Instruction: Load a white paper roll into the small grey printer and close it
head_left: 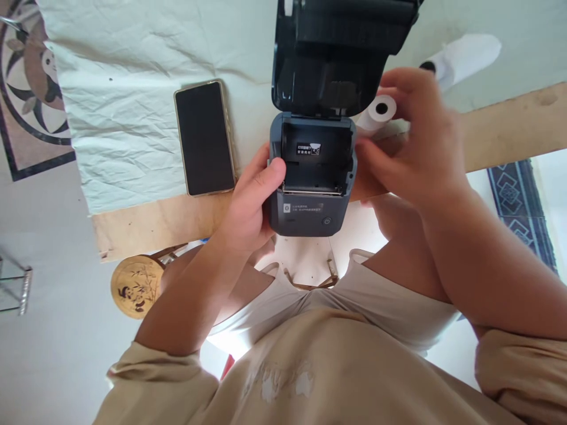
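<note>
My left hand (254, 200) grips the left side of a dark portable label printer (305, 221), its thumb on the rim. The printer's black lid (325, 71) is swung up, and the inside compartment shows a small printed label and no roll. At the printer's right side, my right hand (420, 133) is curled around a small white paper roll (367, 121). Its thumb lies below the roll and its fingers above; part of the roll is hidden behind the printer. Past the fingers, another white roll (472, 59) lies on the cloth.
A smartphone (206, 139) with a dark screen lies left of the printer. Pale green cloth (124, 118) covers the table, leaving the bare wooden front edge (133, 227) exposed. A round wooden stool (137, 286) stands below on the left.
</note>
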`<move>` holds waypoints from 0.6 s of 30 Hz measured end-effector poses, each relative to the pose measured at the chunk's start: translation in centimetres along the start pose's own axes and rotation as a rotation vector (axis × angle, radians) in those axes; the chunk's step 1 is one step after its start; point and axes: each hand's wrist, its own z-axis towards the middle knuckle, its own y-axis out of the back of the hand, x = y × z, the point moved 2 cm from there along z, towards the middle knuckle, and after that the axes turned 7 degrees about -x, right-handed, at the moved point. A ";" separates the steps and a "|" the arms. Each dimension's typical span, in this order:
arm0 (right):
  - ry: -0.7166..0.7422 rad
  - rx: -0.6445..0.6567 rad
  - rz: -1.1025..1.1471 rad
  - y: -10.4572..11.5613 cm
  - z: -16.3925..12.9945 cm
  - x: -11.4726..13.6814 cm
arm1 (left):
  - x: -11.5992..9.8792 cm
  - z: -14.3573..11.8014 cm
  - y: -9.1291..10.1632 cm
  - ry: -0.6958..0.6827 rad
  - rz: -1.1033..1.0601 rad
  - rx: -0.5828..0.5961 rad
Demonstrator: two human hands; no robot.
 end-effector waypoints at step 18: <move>-0.132 -0.018 -0.546 2.7 4.8 -5.2 | 0.2 -0.1 -0.1 -0.010 -0.007 0.008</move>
